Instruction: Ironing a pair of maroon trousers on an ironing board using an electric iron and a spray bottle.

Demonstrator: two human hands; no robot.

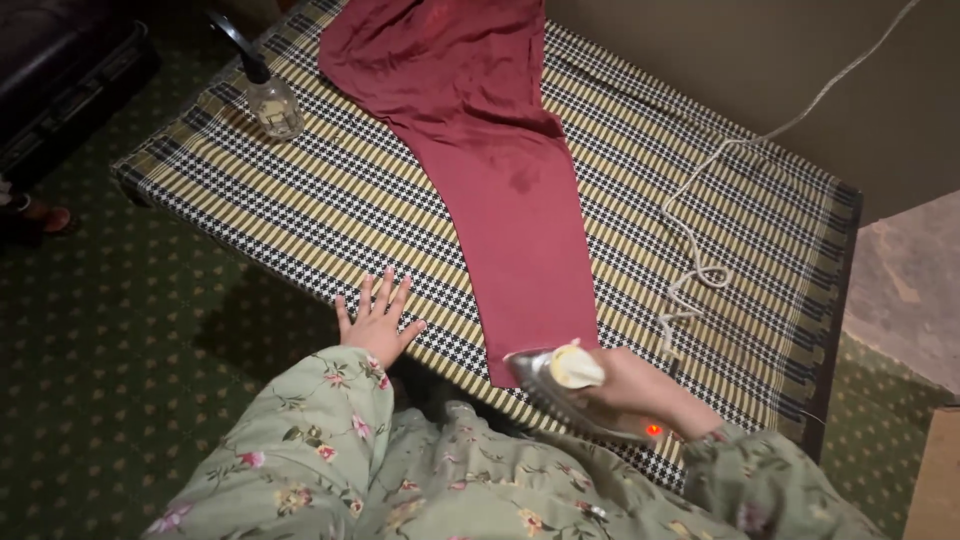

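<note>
Red trousers (500,170) being pressed: right hand (640,390) grips the iron (570,390) at the hem; left hand (375,320) rests flat, open, on the table (300,220).

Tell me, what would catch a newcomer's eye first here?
Most striking is the red garment, laid flat down the middle of a table covered with a yellow and black checked cloth. At its near end the right hand grips an iron with a small red light glowing. The left hand rests spread at the table's near edge, and a clear spray bottle stands at the far left corner.
</note>
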